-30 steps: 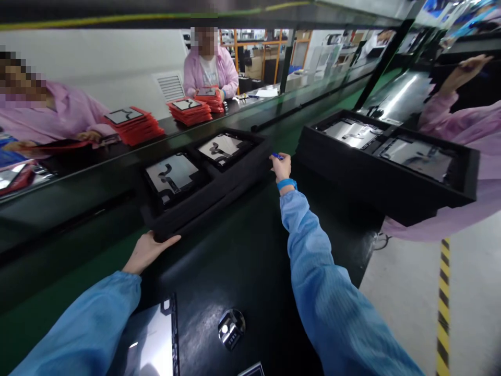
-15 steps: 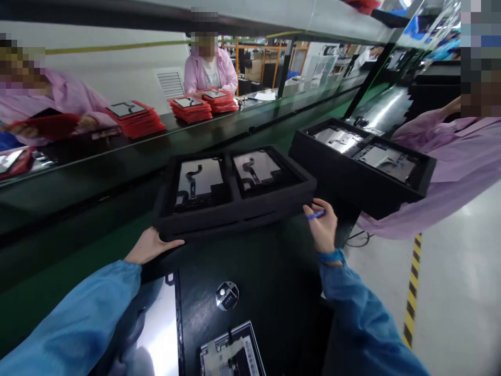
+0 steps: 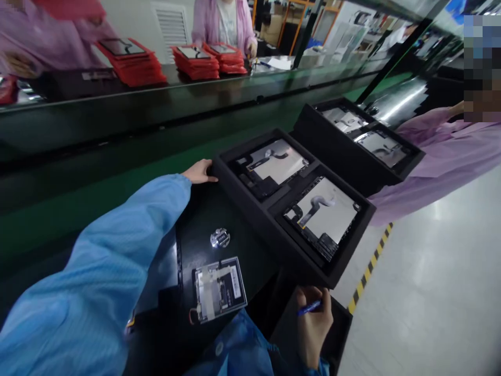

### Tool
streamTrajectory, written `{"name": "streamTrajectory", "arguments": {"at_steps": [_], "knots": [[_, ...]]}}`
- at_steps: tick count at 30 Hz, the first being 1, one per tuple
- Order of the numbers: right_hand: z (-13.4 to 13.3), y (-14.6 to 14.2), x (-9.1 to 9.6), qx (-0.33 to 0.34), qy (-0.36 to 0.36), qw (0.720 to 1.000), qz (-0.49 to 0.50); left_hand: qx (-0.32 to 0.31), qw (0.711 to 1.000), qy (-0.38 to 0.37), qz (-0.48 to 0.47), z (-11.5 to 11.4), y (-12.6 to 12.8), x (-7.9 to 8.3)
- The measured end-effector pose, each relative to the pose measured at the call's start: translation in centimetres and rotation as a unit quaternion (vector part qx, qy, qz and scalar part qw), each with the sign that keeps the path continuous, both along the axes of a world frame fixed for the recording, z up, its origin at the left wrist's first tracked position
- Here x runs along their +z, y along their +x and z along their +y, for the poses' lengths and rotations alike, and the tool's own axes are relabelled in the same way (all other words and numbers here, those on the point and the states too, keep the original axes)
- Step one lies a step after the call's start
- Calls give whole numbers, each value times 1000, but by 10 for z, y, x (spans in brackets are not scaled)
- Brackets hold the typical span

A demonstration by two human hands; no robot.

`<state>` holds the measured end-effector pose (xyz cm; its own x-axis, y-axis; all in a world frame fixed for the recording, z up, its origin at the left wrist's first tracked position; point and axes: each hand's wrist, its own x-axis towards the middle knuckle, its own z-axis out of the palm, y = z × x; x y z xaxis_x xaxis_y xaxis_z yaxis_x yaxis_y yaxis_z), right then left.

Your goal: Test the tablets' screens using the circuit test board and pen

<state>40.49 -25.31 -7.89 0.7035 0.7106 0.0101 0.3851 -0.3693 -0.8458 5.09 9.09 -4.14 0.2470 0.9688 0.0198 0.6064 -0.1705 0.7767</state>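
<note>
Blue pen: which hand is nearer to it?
Right. The right hand holds the blue pen below the black tray's near corner; the left hand touches the tray's far corner.

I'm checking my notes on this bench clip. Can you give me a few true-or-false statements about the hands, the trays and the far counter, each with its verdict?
1. The right hand holds a blue pen. True.
2. The black tray has three compartments. False: it has two, each holding a panel.
3. The left hand touches a corner of the black tray. True.
4. The stacks on the far counter are blue. False: they are red.
5. A second black tray lies beyond the first. True.
</note>
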Motion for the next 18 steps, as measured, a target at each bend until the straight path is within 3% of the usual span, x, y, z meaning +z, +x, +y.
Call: {"name": "streamTrajectory", "arguments": {"at_steps": [3, 5, 8, 11, 13, 15, 17, 18], "knots": [[-4, 5, 2, 34, 7, 999, 15, -27, 999, -13, 33, -9, -2, 2], [-5, 13, 4, 50, 30, 998, 15, -26, 998, -3, 50, -32, -20, 11], [-11, 17, 16, 22, 150, 987, -50, -10, 995, 30, 97, -102, -71, 33], [-20, 2, 29, 34, 254, 958, -128, 15, 991, 38, 126, -203, -121, 45], [-23, -19, 31, 148, 242, 948, -143, 57, 989, 32, 134, -266, -138, 38], [-22, -45, 26, 322, 193, 913, -160, 76, 988, 22, 136, -312, -140, 21], [-17, -72, 18, 475, 144, 847, -189, 67, 987, 20, 143, -336, -134, -2], [-14, -84, 14, 520, 128, 821, -198, 55, 988, 23, 146, -341, -130, -13]]}}
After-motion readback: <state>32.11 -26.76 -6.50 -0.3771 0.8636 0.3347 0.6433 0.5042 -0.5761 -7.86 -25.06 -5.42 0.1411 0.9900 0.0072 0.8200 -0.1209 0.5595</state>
